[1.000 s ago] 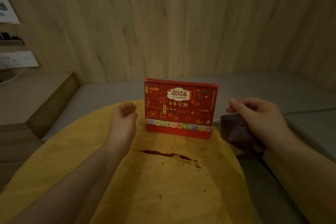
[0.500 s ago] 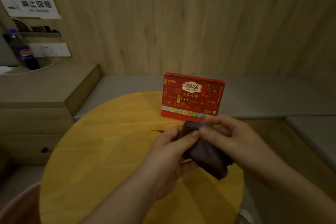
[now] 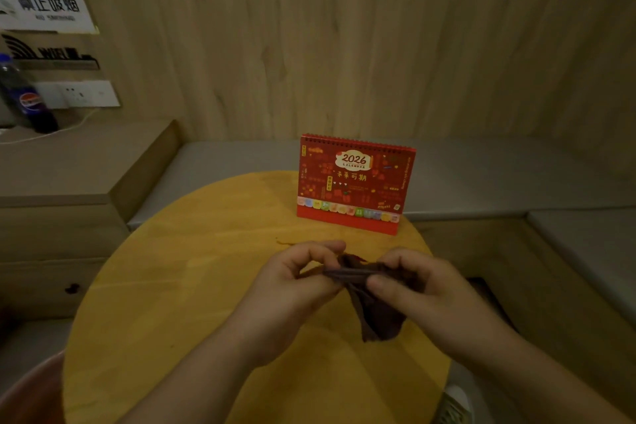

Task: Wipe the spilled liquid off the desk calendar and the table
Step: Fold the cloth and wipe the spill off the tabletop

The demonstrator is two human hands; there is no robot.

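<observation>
both hands over the round yellow table (image 3: 165, 286). left hand (image 3: 292, 289) and right hand (image 3: 423, 289) each pinch the top edge of a dark cloth (image 3: 375, 313), rest hanging. red calendar (image 3: 354, 182) upright at far edge. spill (image 3: 285, 242) mostly hidden behind hands.

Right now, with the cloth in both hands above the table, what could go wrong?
1. The desk calendar stands upright near the far edge of the table; a wipe might tip it or push it off.
2. The left hand, the right hand and the dark cloth hide most of the spill, so some could get missed.
</observation>
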